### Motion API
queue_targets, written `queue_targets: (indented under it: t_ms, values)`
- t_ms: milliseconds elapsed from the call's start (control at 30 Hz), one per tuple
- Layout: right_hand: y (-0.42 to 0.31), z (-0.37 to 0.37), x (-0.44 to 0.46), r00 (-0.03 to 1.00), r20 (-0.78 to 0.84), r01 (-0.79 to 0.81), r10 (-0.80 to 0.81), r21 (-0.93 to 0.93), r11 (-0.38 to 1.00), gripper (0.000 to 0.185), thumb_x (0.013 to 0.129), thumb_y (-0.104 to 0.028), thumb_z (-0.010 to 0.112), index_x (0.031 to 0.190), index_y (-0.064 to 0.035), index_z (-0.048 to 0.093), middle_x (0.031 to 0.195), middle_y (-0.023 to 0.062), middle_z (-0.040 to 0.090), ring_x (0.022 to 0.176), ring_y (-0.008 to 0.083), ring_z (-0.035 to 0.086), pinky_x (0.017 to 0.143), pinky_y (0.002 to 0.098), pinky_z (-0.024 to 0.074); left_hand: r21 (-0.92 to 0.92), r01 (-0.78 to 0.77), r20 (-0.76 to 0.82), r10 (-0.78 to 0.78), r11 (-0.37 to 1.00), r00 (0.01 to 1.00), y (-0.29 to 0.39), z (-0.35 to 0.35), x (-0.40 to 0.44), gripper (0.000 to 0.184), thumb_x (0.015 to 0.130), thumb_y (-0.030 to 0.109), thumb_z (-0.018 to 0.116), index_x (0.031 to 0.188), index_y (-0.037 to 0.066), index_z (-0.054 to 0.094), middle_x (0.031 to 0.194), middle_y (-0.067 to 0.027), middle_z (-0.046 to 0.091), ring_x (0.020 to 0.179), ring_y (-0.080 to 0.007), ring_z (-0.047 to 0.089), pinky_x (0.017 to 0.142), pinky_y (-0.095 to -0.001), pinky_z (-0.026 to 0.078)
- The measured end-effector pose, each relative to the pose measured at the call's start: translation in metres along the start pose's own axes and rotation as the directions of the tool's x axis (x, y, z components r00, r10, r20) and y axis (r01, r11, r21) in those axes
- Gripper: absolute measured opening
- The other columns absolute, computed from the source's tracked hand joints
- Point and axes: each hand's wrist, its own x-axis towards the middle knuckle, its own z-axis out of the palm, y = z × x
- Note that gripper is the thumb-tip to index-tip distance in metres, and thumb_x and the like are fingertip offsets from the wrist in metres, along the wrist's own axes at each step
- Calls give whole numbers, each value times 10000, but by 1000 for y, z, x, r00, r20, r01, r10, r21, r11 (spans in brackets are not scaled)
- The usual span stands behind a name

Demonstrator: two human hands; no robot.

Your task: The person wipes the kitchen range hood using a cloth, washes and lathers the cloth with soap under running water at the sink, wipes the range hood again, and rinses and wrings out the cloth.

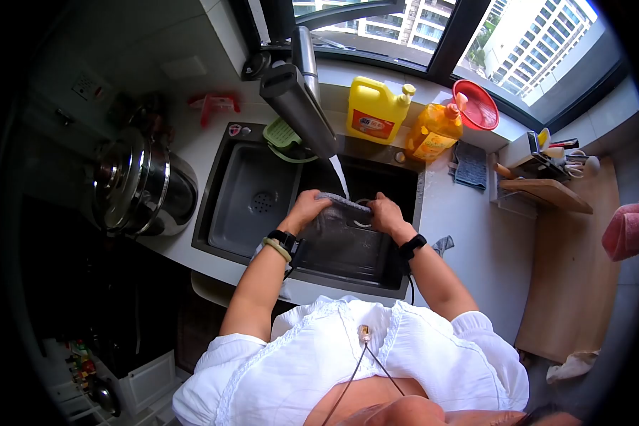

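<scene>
A grey cloth [342, 204] is stretched between my two hands over the right basin of the dark sink [213, 234]. My left hand [309, 208] grips its left end, fingers closed. At the other end my right hand [387, 211] is closed on the cloth too. Water [339, 176] runs from the grey faucet [302, 99] onto or just behind the cloth's upper edge. Below the cloth, the basin floor looks wet. A pale ring-shaped thing [363, 214] shows partly beside my right hand; its kind is unclear.
Behind the sink stand a yellow jug [375, 112], an orange soap bottle [435, 133] and a red basket [476, 105]. A green strainer [285, 139] sits at the sink's back edge. A large pot [156, 188] is at left. Folded cloths [470, 165] and a knife rack [532, 160] are right.
</scene>
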Motion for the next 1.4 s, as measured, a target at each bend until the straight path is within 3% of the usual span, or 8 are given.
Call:
queue_targets:
  t_ms: [133,267,367,467,633,833,967,1400]
  values:
    - [7,12,13,973,-118,-121,200,478,870,194,787,-182,568,863,-27,655,886,129,596,796,272,588,749,344,484,-25,11,5,-10,1000,1000,11,6,-11,519,617,137,812,1041,-31,564,941,-106,643,831,-175,617,755,-299,489]
    - [7,15,25,930,189,-258,315,946,194,199,867,-182,501,913,-26,616,820,56,632,786,197,601,743,327,481,535,-259,259,135,804,956,-2,14,-20,505,633,125,772,1080,-7,576,985,-134,651,901,-272,630,808,-354,479]
    - [5,16,27,915,326,-240,237,913,-329,220,895,-239,520,949,-47,612,870,62,653,836,213,620,784,347,495,598,43,162,-173,800,971,-12,17,-4,399,707,98,681,1084,0,591,1009,-131,651,933,-220,623,820,-326,472]
    - [3,15,26,922,344,-188,175,796,-575,249,909,-293,545,969,-62,615,928,73,665,877,227,633,816,370,507,-146,76,171,-51,986,984,-28,13,11,329,783,-35,536,1109,-30,587,1021,-77,641,886,-161,613,778,-273,486]
    - [9,42,25,920,339,-147,199,767,-625,285,906,-302,586,1054,-59,583,1012,93,645,909,227,633,833,362,515,-680,97,144,3,727,990,21,33,3,318,850,-7,511,1166,-24,533,1003,-105,628,885,-197,631,785,-343,541]
    - [-14,46,10,934,352,-206,66,679,-705,399,889,-400,596,1133,-85,589,1024,56,656,836,181,629,741,324,526,-567,51,52,-26,822,998,13,49,17,306,927,302,560,995,9,615,836,-56,642,735,-157,633,584,-291,525]
    - [-23,31,1,937,286,-272,203,958,-92,316,883,-288,618,1123,-84,594,1034,40,653,878,176,622,742,316,510,-237,-22,-177,-21,971,984,-4,45,33,371,899,404,589,878,37,642,717,-21,612,660,-121,593,510,-253,454]
    - [11,59,25,888,361,-50,284,691,-721,252,835,-149,504,1046,-52,603,994,73,650,917,247,613,875,413,477,-491,2,-93,-55,871,994,-3,54,16,219,904,200,564,1025,22,607,770,-8,592,612,-116,541,581,-256,463]
